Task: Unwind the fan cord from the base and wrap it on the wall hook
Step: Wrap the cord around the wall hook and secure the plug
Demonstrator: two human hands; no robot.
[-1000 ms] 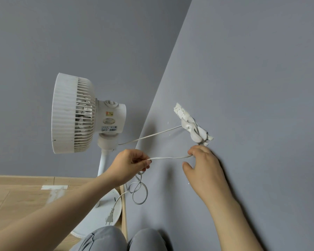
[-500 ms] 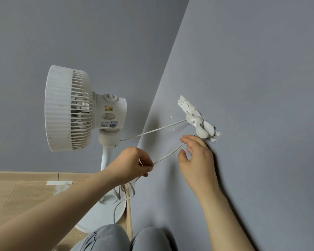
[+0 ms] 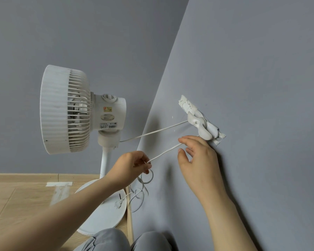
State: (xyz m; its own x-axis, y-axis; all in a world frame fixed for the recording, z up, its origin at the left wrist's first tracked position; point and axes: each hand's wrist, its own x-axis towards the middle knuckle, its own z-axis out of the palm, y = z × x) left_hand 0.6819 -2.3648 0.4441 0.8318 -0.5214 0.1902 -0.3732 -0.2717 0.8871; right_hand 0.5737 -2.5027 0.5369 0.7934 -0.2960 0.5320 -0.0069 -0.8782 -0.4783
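A white pedestal fan (image 3: 65,109) stands on its round base (image 3: 105,214) by the wall corner. Its white cord (image 3: 152,132) runs from the fan's neck to a white wall hook (image 3: 201,127) and is looped round it. A second strand comes back from the hook, taut, to my left hand (image 3: 129,169), which pinches it. Loose coils (image 3: 147,178) and the plug (image 3: 118,203) hang below that hand, over the base. My right hand (image 3: 198,160) hovers just under the hook with fingers spread, and the strand passes between thumb and fingers.
Two grey walls meet in a corner behind the fan. A wooden floor (image 3: 16,196) with a strip of pale tape (image 3: 59,183) lies at the left. My knees in grey trousers (image 3: 116,240) show at the bottom edge.
My right hand, which pinched the cord at the hook, has opened its fingers. My left hand has drawn the strand taut, down and to the left.
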